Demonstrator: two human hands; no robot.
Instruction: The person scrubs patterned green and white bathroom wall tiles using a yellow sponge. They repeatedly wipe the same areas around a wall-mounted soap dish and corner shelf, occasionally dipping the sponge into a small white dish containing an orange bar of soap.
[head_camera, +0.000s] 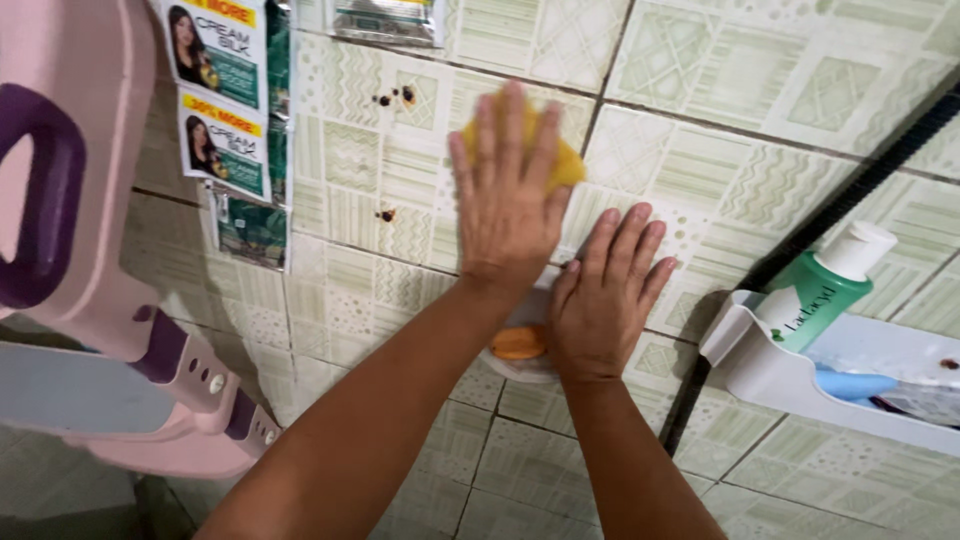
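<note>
My left hand (505, 195) presses a yellow sponge (567, 165) flat against the pale green patterned wall tiles (700, 190), fingers spread and pointing up. The sponge shows only at the fingertips and the hand's right side. Lower right of it, my right hand (608, 295) lies flat on the wall, holding nothing, fingers slightly apart. Its heel covers part of a white soap dish (510, 365) fixed to the wall, with an orange bar of soap (518, 343) in it. Small dark brown spots (396, 98) mark the tiles left of the sponge.
A pink and purple plastic frame (90, 250) stands at the left. Strips of sachets (225, 110) hang beside it. At the right, a white wall shelf (790, 385) holds a green bottle with a white cap (825, 290). A black hose (820, 225) runs diagonally.
</note>
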